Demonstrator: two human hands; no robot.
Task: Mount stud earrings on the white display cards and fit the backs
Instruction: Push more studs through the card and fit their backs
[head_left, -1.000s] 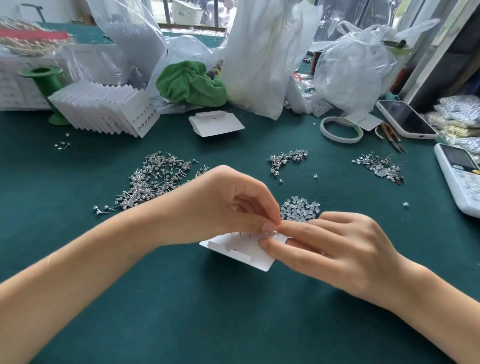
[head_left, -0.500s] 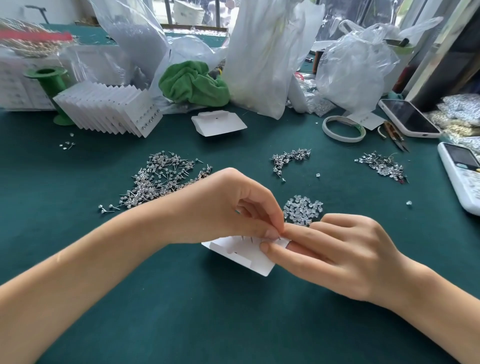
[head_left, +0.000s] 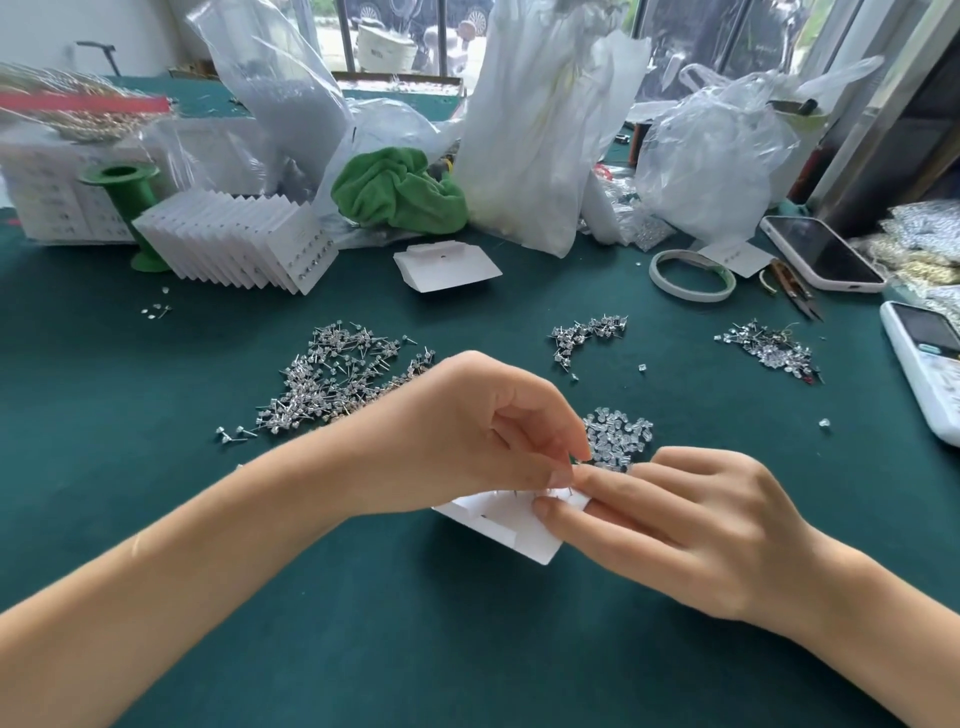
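Left hand (head_left: 457, 436) and right hand (head_left: 675, 525) pinching white card (head_left: 511, 527), posts poking up

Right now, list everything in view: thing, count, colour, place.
display card: one, white, centre, held by both hands
stud earrings: big silver pile, centre left; smaller piles centre and right
earring backs: clear pile, behind the hands
finished cards: fanned white row, left
spare card: one, white, middle back
cloth: green, back
tape roll: white, right
phone: one, right
spool: green, left
plastic bags: several, clear, back
table: green
left hand: pinching at card
right hand: pinching card
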